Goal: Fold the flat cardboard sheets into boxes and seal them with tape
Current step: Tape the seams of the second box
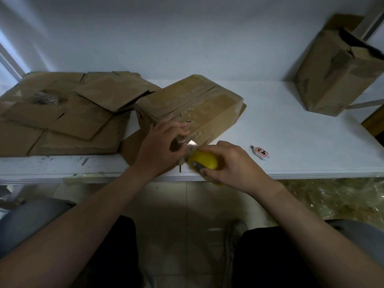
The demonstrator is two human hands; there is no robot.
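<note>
A folded brown cardboard box [193, 102] lies on the white table [291, 129], its top flaps closed along a centre seam. My left hand [162, 142] rests against the box's near end, fingers curled and pinching the clear tape [190, 144] there. My right hand [230, 163] grips a yellow tape dispenser [204, 160] just in front of the box, at the table's front edge. The tape stretches from the dispenser to my left fingers. A stack of flat cardboard sheets [62, 113] lies to the left.
A small white utility knife [260, 153] with a red label lies right of my right hand. A tall upright cardboard box [336, 75] stands at the far right. A wall backs the table. Crumpled clear plastic [336, 198] lies on the floor below right.
</note>
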